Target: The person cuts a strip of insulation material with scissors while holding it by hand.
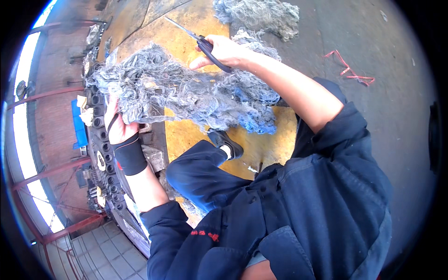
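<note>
A tangled grey fibre bundle (196, 100) stretches across in front of the person, above a worn yellow surface (184, 133). Its long axis runs mostly left to right, with the left end higher in the view and farther from the body; the right end slopes down toward the knees and carries a bright blue patch (257, 122).

The left hand (122, 127), below a black wristband (129, 155), grasps the bundle's left end — its fingertips are buried in the strands, so their exact hold cannot be told. The right hand (223, 50) is closed around the black handles of a pair of scissors (204, 45), over the bundle's far edge. The scissors point up and to the left, away from the body, slanting across the bundle's line — their blades look close together.

A second grey heap (261, 16) lies beyond, and a red strap (344, 71) lies on the grey floor (392, 130) to the right.
</note>
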The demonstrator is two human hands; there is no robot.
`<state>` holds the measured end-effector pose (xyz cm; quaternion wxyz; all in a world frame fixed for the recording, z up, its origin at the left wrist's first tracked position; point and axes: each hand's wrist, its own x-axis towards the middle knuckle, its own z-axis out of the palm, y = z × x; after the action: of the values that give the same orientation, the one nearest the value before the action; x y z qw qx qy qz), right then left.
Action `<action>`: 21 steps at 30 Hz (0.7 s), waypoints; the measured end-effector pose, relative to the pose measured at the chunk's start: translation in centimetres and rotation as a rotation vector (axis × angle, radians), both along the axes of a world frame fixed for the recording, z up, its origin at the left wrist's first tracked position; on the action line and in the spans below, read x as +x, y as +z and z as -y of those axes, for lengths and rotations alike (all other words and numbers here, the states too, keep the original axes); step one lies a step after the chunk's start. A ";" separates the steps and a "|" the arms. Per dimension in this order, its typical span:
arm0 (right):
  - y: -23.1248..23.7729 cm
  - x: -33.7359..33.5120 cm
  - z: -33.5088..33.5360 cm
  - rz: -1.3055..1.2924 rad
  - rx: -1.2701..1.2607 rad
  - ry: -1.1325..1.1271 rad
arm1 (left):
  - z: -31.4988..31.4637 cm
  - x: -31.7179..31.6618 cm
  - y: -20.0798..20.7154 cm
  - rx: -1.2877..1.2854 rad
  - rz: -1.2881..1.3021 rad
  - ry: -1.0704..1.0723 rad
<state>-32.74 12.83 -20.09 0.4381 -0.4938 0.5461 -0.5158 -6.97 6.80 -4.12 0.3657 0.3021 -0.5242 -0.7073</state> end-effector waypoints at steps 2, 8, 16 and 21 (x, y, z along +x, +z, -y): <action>0.2 0.3 0.1 0.041 -0.034 0.094 | 0.1 0.1 0.3 -0.001 -0.038 -0.044; -0.4 2.7 -0.9 0.209 -0.023 0.361 | -0.5 -0.6 0.4 -0.011 -0.207 -0.197; -4.2 7.1 -1.6 0.351 -0.128 0.473 | -1.5 -5.8 -2.9 0.015 -0.210 0.228; -1.5 5.0 -2.2 0.412 0.102 0.204 | -1.6 -3.7 -4.9 -0.271 0.015 0.320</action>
<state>-27.71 14.99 -21.59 0.6145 -0.4081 0.4177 -0.5305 -10.70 8.43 -8.98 0.5066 0.3349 -0.5627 -0.5608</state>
